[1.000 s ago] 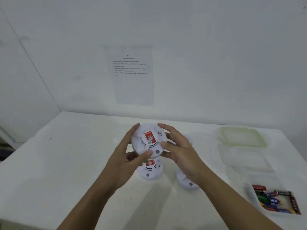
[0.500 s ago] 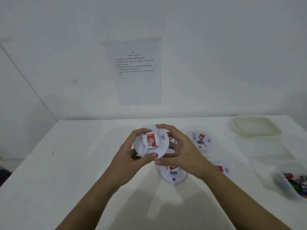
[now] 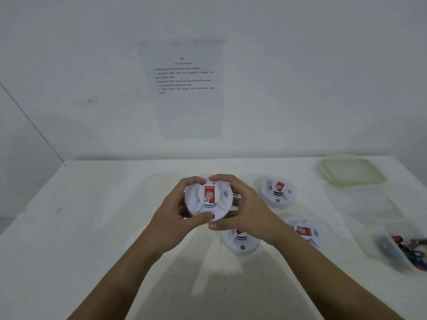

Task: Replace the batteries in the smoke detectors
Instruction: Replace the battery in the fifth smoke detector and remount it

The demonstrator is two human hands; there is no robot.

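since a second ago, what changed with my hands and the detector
The detector has turned a little in your grip, so its red label now stands upright. The right hand has closed further round it, fingers over the top edge and thumb under the bottom. The left hand still holds its left side. The other detectors, the lid and the battery tub look unmoved; only the view swung.

Only two arms and hands of the person are in view. The left forearm (image 3: 129,273) and the right forearm (image 3: 323,273) are bare right to the lower edge of the view, slim and smooth, and both wrists are bare too. The left hand (image 3: 175,215) and the right hand (image 3: 249,213) are bare, with long, slender fingers. The right thumb's nail (image 3: 212,225) is short; the other nails are too blurred to tell.
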